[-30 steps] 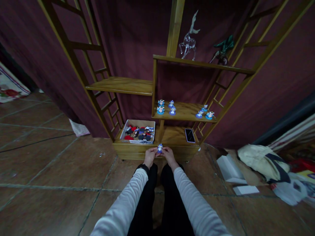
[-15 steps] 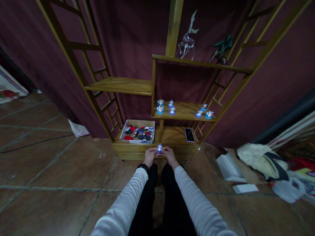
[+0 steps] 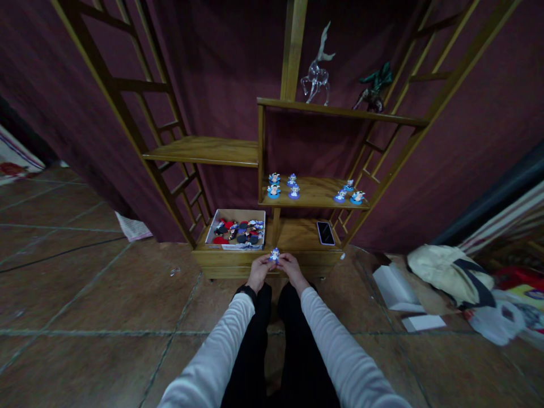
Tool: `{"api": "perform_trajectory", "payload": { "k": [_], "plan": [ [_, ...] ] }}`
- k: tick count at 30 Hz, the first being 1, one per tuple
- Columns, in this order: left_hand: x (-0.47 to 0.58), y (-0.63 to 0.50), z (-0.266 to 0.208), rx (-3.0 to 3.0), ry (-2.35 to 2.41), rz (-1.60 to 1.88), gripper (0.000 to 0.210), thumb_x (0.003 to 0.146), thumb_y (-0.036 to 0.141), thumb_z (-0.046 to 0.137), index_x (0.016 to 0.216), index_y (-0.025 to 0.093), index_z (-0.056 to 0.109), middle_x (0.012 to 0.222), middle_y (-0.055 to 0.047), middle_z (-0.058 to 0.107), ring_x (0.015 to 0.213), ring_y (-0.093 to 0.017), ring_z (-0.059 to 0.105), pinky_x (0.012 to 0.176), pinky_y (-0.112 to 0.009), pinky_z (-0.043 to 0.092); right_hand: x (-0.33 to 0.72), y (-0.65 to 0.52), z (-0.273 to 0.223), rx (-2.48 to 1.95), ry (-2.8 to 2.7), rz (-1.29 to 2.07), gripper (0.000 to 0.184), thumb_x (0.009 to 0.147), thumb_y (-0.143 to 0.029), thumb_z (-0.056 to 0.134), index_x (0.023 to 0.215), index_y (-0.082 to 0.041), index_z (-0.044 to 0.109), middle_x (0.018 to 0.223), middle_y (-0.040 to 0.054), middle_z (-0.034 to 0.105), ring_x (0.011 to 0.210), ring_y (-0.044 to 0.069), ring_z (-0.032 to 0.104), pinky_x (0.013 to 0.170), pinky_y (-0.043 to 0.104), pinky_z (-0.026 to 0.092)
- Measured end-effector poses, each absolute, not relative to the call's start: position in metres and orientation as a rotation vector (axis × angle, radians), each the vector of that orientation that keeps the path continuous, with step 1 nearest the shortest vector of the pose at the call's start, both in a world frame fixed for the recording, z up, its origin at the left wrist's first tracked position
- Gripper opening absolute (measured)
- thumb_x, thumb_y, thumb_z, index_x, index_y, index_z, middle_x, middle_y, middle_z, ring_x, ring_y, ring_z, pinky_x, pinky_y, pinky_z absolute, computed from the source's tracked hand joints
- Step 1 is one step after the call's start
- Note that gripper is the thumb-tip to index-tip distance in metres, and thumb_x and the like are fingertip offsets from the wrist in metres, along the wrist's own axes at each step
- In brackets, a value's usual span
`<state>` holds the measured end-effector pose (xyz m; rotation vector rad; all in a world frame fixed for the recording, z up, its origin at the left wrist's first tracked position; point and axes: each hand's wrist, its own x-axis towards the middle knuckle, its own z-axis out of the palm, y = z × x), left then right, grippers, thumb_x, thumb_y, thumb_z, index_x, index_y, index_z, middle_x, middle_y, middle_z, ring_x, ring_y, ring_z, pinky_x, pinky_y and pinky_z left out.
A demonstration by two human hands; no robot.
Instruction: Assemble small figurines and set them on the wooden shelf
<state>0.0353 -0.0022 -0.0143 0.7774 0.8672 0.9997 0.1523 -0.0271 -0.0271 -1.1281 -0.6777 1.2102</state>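
Note:
Between my two hands is a small purple-and-white figurine (image 3: pixel 274 255), upright in front of the cabinet's lower edge. My left hand (image 3: pixel 258 273) pinches its left side, and my right hand (image 3: pixel 293 270) grips it from the right. Just beyond my left hand, an open cardboard box (image 3: pixel 212 227) holds a jumble of figurines with red and dark round bases. Similar small figurines stand in two groups on the middle shelf (image 3: pixel 317 192): purple ones such as this figurine (image 3: pixel 294 191), and blue-based ones such as this figurine (image 3: pixel 357 197).
A phone (image 3: pixel 325 233) lies on the low shelf at right. Higher up stand a clear deer ornament (image 3: pixel 317 79) and a green-and-brown ornament (image 3: pixel 374 89). White boxes (image 3: pixel 397 288), a cream bag (image 3: pixel 448 275) and a plastic bag (image 3: pixel 498 320) lie on the floor at right.
The view has shifted slightly, so the shelves appear a little further left. Both hands stay on the figurine, which seems to have tilted or turned a little.

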Motion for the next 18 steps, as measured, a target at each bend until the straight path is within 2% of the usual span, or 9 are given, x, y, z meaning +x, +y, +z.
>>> {"api": "perform_trajectory", "payload": {
  "k": [8, 12, 18],
  "plan": [
    [0.04, -0.002, -0.02, 0.891, 0.889, 1.053, 0.044, 0.043, 0.018, 0.079, 0.085, 0.011, 0.066, 0.069, -0.004, 0.068, 0.061, -0.013, 0.061, 0.064, -0.027, 0.049, 0.15, -0.029, -0.019, -1.192, -0.727, 1.194, 0.039, 0.059, -0.039, 0.069, 0.094, -0.022, 0.061, 0.089, 0.0005, 0.065, 0.07, 0.013, 0.062, 0.064, 0.027, 0.051],
    [0.039, -0.001, -0.024, 0.929, 0.875, 1.038, 0.041, 0.044, 0.015, 0.078, 0.083, 0.011, 0.065, 0.068, -0.004, 0.068, 0.06, -0.012, 0.061, 0.064, -0.026, 0.048, 0.153, -0.028, -0.022, -1.152, -0.765, 1.202, 0.038, 0.056, -0.038, 0.07, 0.089, -0.02, 0.064, 0.087, 0.001, 0.067, 0.075, 0.015, 0.062, 0.068, 0.028, 0.051],
    [0.042, 0.003, -0.032, 0.925, 0.9, 1.067, 0.046, 0.044, 0.012, 0.076, 0.087, 0.014, 0.058, 0.063, 0.0, 0.065, 0.058, -0.013, 0.06, 0.064, -0.027, 0.048, 0.154, -0.023, -0.032, -1.153, -0.752, 1.187, 0.037, 0.051, -0.037, 0.073, 0.082, -0.018, 0.065, 0.082, 0.0008, 0.068, 0.07, 0.015, 0.061, 0.067, 0.029, 0.05]
  ]
}}
